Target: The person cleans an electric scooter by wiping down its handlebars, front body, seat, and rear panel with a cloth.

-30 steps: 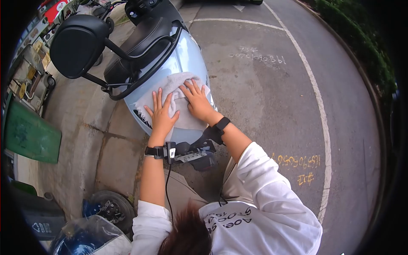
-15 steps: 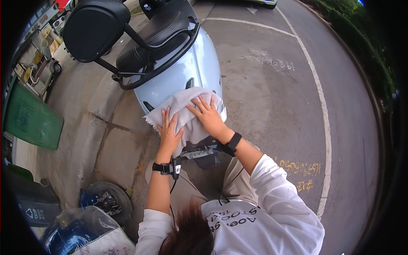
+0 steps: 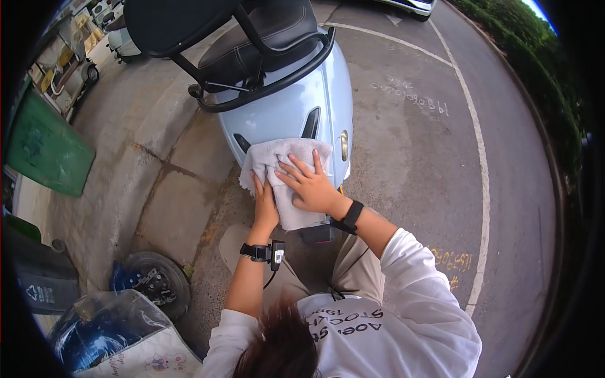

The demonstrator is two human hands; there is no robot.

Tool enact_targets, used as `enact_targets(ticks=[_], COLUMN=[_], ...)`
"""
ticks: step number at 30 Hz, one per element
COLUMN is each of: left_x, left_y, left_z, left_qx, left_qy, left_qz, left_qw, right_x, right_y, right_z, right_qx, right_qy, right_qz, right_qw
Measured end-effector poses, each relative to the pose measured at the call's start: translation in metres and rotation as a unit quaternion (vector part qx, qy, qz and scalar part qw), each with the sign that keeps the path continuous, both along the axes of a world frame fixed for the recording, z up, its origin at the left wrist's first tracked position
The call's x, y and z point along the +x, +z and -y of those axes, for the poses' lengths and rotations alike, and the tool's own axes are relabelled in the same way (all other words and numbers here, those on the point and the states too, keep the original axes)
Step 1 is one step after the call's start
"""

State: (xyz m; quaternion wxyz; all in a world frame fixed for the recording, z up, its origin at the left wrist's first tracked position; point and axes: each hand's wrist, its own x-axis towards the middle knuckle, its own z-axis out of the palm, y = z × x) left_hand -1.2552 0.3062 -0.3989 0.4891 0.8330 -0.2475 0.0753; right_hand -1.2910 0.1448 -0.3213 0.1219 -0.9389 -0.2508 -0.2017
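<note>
A pale grey towel [image 3: 265, 155] is draped over the rear of a light blue scooter [image 3: 277, 120], below its tail lights. My right hand [image 3: 315, 189] lies on the towel with its fingers spread. At the towel's left side, my left hand [image 3: 265, 206] rests with its fingers stretched out and pointing up; part of its fingertips sinks into the folds. Most of the licence plate area is hidden under the towel. A dark mudguard [image 3: 316, 235] shows just beneath it. Both wrists wear black straps, the left one with a small device.
The scooter's black seat [image 3: 265, 38], backrest [image 3: 179, 25] and grab rail [image 3: 277, 82] rise ahead. To the left stand a green bin [image 3: 50, 142], a wheel [image 3: 157, 283] and a covered blue vehicle [image 3: 107, 334]. A white painted line [image 3: 482, 189] runs along the right.
The towel has shifted down over the licence plate, uncovering more of the tail lights. Both hands have moved with it, the left closer to the right. The camera view has shifted too.
</note>
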Motion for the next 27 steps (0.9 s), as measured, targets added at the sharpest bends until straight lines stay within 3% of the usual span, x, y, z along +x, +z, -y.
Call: enact_targets(ticks=[4,11,14,19,24,26,27], left_x=[-0.034,0.028,0.076,0.132,0.126,0.108,0.097], left_y=[-0.008,0.02,0.046,0.081,0.097,0.109,0.11], left_z=[0.0,-0.011,-0.01,-0.001,0.017,0.033,0.043], left_qx=[0.109,-0.037,0.032,0.135,0.158,0.219,0.236], left_qy=[-0.036,-0.016,0.006,0.042,0.061,0.035,0.027], left_qz=[0.008,0.025,0.073,0.108,0.075,0.132,0.159], left_qw=[0.993,0.999,0.997,0.984,0.983,0.966,0.958], right_x=[-0.01,0.047,0.069,0.096,0.1,0.093,0.084], right_y=[-0.011,0.047,0.055,0.07,0.068,0.059,0.055], right_z=[0.021,0.026,0.031,0.038,0.051,0.063,0.071], right_qx=[-0.074,-0.058,-0.061,-0.032,0.016,0.057,0.094], right_qy=[0.03,0.036,0.011,-0.02,-0.021,-0.089,-0.101], right_qz=[-0.012,0.007,0.065,0.064,0.054,0.1,0.046], right_qw=[0.997,0.998,0.996,0.997,0.998,0.989,0.989])
